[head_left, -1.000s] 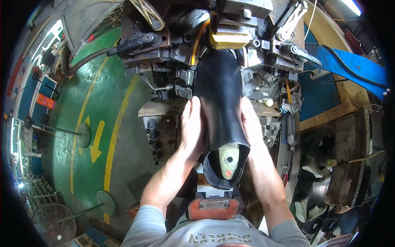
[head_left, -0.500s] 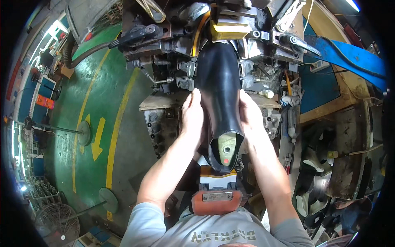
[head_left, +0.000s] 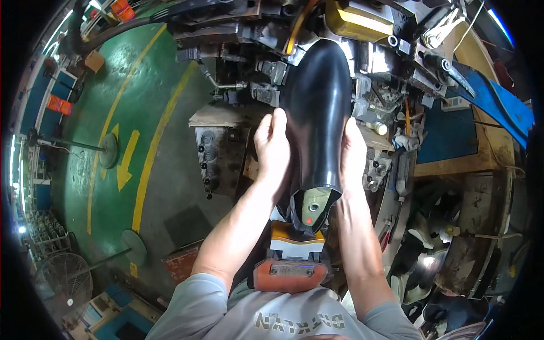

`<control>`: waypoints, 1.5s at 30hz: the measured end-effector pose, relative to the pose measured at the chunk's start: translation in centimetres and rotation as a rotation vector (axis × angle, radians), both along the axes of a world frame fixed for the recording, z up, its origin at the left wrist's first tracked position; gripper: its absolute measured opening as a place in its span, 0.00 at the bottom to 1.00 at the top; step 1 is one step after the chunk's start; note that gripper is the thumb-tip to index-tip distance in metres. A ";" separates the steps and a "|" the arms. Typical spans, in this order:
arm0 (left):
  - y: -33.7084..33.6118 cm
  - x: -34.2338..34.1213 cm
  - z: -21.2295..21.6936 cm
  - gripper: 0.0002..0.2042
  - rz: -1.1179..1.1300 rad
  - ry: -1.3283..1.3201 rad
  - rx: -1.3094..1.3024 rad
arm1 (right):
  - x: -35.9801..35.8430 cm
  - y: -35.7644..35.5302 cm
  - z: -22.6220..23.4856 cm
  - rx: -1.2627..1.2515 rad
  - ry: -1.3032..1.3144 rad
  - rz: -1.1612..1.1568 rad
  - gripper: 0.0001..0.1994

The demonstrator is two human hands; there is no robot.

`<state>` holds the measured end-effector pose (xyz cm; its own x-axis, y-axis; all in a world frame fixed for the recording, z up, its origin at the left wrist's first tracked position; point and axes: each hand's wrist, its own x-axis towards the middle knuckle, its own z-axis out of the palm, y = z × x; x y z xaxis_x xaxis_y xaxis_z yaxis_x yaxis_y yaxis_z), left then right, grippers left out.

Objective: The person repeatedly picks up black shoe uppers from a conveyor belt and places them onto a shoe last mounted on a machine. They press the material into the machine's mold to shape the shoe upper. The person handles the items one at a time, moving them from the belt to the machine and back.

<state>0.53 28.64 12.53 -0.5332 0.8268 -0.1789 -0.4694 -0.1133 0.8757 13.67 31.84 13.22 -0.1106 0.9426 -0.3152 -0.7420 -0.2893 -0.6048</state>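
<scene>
A black shoe upper (head_left: 318,113) of smooth leather is stretched over a pale green shoe last (head_left: 315,199), whose top with a round hole and a red dot shows in the upper's opening. The rounded toe points away from me, beneath the yellow part of a machine (head_left: 362,24). My left hand (head_left: 274,148) is closed along the upper's left side, thumb on top. From the right side my right hand (head_left: 353,153) grips it, with most fingers hidden underneath. The heel end hangs over an orange and white machine support (head_left: 296,243) near my body.
Metal clamps and hoses of the machine flank the toe. A box with black knobs (head_left: 218,158) stands to the left, beyond it a green floor (head_left: 147,73) with yellow lines. A wooden bench (head_left: 453,164) and a rack with shoe parts (head_left: 419,232) are at the right.
The upper has come away from the machine's clamps and up, so its whole toe shows and looks larger. Both hands have moved with it. My view has turned slightly.
</scene>
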 end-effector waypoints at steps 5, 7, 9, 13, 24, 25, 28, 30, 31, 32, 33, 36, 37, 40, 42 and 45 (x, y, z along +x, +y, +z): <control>-0.2 -0.1 -0.5 0.18 0.036 -0.021 0.017 | -0.6 -0.6 1.8 -0.003 -0.116 0.022 0.12; 0.0 0.1 -0.2 0.17 0.023 -0.065 0.005 | -0.6 -0.4 2.1 -0.086 -0.094 -0.010 0.12; 0.4 0.0 0.4 0.17 0.005 -0.131 -0.008 | -0.7 0.1 2.2 -0.081 -0.103 0.037 0.12; -0.5 -0.5 1.0 0.07 0.087 0.236 0.083 | 0.5 -0.4 2.0 -0.010 -0.146 0.233 0.17; -2.7 -1.0 8.8 0.07 -0.598 1.064 0.799 | -0.7 -4.6 2.3 0.038 -0.169 0.335 0.28; -2.6 -0.7 9.0 0.07 -0.560 1.041 0.790 | -0.4 -5.0 3.0 0.034 -0.203 0.334 0.28; -3.1 -0.2 9.5 0.14 -0.469 0.903 0.701 | -0.2 -5.2 4.3 -0.013 -0.164 0.311 0.27; -3.5 -1.1 8.1 0.18 -0.286 0.720 0.611 | 0.5 -5.5 3.2 -0.040 -0.102 0.334 0.27; -3.7 -1.1 6.4 0.18 -0.119 0.465 0.368 | 0.9 -6.2 3.2 -0.046 -0.111 0.332 0.21; -4.1 -1.2 4.7 0.20 0.048 0.206 0.128 | 1.0 -6.8 3.3 -0.051 -0.121 0.330 0.15; -5.4 -2.3 4.0 0.28 -0.298 0.013 -0.102 | 0.8 -7.7 3.3 -0.038 -0.201 0.266 0.15; -6.9 0.9 3.3 0.30 -0.301 -0.356 -0.173 | 0.5 -9.4 3.1 -0.019 -0.355 0.136 0.16; -6.8 1.0 3.9 0.30 -0.315 -0.249 -0.140 | 0.9 -9.5 2.3 -0.032 -0.348 0.131 0.18; -6.9 0.7 1.9 0.28 -0.348 -0.166 -0.035 | 0.6 -9.1 3.2 -0.116 -0.224 0.112 0.17; -7.0 0.7 1.2 0.27 -0.365 -0.180 -0.060 | 0.0 -8.4 4.3 -0.311 0.087 0.114 0.16; -7.0 1.2 0.9 0.27 -0.404 -0.383 0.003 | -0.2 -8.1 3.5 -0.319 0.122 0.055 0.16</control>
